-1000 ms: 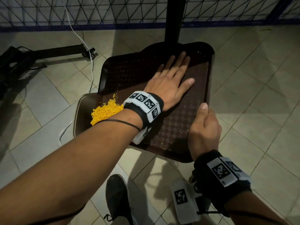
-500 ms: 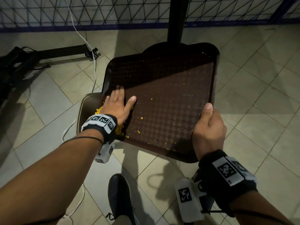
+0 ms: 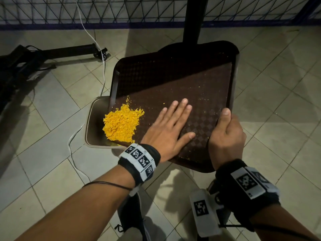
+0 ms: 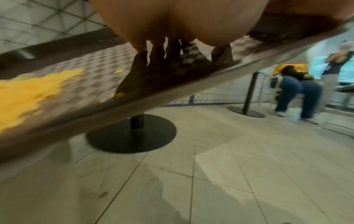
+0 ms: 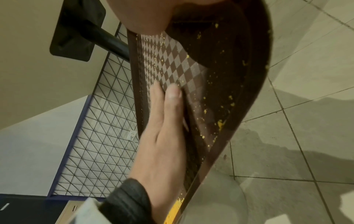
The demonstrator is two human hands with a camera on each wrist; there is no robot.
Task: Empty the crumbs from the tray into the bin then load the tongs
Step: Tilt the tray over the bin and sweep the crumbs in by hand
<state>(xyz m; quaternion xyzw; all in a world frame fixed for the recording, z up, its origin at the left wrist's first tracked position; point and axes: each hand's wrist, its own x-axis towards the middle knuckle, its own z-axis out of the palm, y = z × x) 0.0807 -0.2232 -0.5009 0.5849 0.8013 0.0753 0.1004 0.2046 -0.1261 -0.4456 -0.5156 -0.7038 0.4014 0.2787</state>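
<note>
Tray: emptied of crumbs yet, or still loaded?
Still loaded. A yellow crumb pile sits on the tray at its edge over the bin; specks remain elsewhere.

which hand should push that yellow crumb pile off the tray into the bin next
Left. The left hand lies flat on the brown checkered tray beside the yellow crumb pile, near the beige bin; the right hand grips the tray's edge.

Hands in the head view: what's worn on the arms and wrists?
Bare forearms, no sleeves. The left hand and the right hand each have a black wristband carrying white panels printed with black square fiducial markers. A white tagged camera pod hangs under the right wrist. A thin black cable crosses the left forearm.
</note>
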